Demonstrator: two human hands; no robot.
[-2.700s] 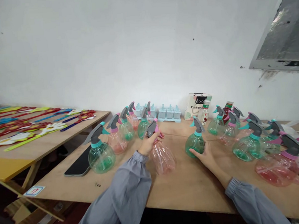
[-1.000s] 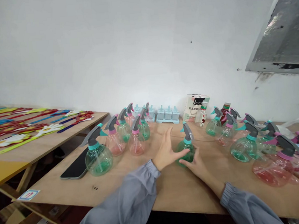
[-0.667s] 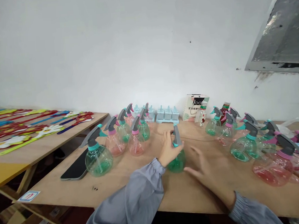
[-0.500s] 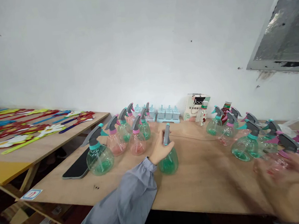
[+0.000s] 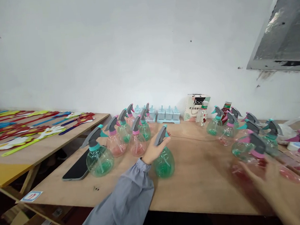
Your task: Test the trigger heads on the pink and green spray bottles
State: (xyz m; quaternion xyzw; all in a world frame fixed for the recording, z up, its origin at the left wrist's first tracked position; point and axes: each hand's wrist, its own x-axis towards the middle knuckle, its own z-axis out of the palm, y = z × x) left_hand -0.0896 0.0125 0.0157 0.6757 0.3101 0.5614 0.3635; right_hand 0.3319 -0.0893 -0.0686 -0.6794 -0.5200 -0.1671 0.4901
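Note:
My left hand (image 5: 156, 149), in a grey sleeve, is closed round the neck of a green spray bottle (image 5: 164, 164) with a grey-and-teal head; it stands on the table with green liquid low inside. At the right, my right hand (image 5: 272, 179) is smeared by motion. It grips a pink spray bottle (image 5: 258, 148) with a grey-and-pink head, whose body is blurred and partly covered by the fingers. Left of my left hand stand several pink and green spray bottles, the nearest a green bottle (image 5: 100, 161).
A black phone (image 5: 76, 166) lies by the left bottles. Light-blue moulds (image 5: 168, 115), a printed box (image 5: 195, 107) and a small clear bottle (image 5: 203, 115) stand near the wall. More spray bottles (image 5: 214, 125) crowd the right side. Colourful hand-shaped toys (image 5: 47, 132) cover another table.
My right hand has brought the pink spray bottle leftward, away from the right-hand group. The green bottle in my left hand has shifted slightly left, and its head has turned.

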